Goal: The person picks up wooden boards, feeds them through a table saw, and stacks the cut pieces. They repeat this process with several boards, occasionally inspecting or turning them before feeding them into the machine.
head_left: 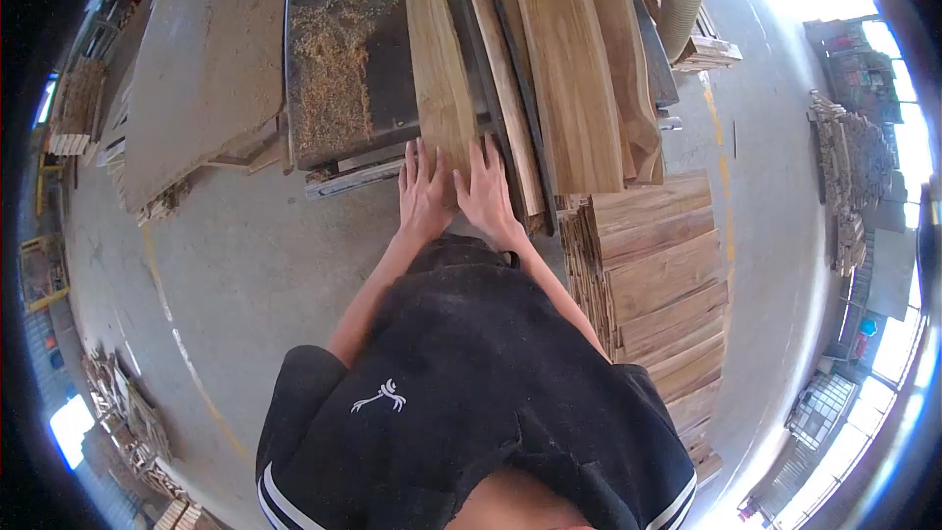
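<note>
A pale wooden board (441, 64) lies lengthwise on the dark machine table (388, 88), its near end under both hands. My left hand (425, 194) rests on that end at the left, fingers stretched forward and apart. On the right side of the same end lies my right hand (486, 191), its fingers also extended. Neither hand is wrapped around anything. Just right of the board runs a dark straight bar (520, 103), with a narrow wooden strip (505, 98) alongside it. The board's near edge is partly hidden by the hands.
Wide planks (569, 79) lie on the table's right side. Sawdust (332, 74) covers its left part. Below right stands a tall stack of boards (662, 275). A large sheet (211, 69) lies at the left, and a ribbed hose (687, 0) hangs at the back right.
</note>
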The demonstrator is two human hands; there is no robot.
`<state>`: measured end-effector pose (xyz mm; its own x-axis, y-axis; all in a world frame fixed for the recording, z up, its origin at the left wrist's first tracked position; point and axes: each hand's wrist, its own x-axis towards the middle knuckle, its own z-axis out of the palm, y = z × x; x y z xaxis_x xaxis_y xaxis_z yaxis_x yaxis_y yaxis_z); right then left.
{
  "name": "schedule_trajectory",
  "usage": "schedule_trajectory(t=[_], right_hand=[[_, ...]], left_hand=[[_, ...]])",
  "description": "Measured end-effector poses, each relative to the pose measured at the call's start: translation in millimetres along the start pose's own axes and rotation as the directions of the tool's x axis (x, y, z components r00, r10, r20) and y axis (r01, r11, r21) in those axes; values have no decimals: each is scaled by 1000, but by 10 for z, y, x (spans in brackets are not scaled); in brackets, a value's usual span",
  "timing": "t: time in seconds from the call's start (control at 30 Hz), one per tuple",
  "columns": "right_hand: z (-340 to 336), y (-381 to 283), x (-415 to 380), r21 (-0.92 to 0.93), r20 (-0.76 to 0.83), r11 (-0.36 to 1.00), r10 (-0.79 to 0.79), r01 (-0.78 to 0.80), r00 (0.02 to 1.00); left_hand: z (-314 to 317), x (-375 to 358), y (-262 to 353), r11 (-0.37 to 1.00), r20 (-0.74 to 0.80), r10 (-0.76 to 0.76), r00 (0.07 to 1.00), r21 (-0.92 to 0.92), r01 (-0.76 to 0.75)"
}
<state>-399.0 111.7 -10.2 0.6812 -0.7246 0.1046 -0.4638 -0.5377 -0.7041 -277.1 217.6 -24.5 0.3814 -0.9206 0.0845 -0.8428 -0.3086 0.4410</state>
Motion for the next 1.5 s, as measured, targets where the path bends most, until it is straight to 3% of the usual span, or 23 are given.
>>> schedule_trajectory(t=[0.03,0.13,0.27,0.47,0.77,0.87,0.97,1.1,1.2,1.3,1.4,1.5], right_hand=[[18,19,67,44,27,999,24,-26,999],[199,141,246,61,-67,994,-84,88,994],[472,224,384,-98,-131,991,-108,95,985],[424,210,562,-166,-126,973,-183,161,975],[442,212,834,-183,-111,966,-203,181,973],[475,229,953,-105,-89,983,-162,153,983],[576,369,1103,-169,-112,965,-223,202,968],[568,282,1347,-106,-183,965,-256,239,949],[582,261,1555,-16,-187,976,-218,219,958],[604,237,1720,-172,-170,968,-212,183,962],[700,329,1921,-143,-173,972,-208,185,963],[722,314,2195,-163,-191,971,-203,173,960]], left_hand=[[-30,29,1,1000,8,-5,1000,-2,5],[-90,105,-11,999,15,-11,1000,-31,11],[-2,230,-60,998,-33,-4,999,-69,2],[-89,357,-65,998,-37,-32,999,-55,30],[-82,582,-221,999,-103,-17,995,-29,14],[-75,660,-288,999,-110,-15,994,43,20],[-66,782,-337,995,-103,-42,994,-93,33],[-55,1033,-472,1000,-99,-12,995,-22,9],[-108,1232,-560,997,-105,-22,994,-78,14],[-189,1402,-646,997,-74,15,997,-74,-20],[28,1619,-931,992,-199,100,975,-61,-114],[-163,1867,-974,983,-177,90,980,-141,-116]])
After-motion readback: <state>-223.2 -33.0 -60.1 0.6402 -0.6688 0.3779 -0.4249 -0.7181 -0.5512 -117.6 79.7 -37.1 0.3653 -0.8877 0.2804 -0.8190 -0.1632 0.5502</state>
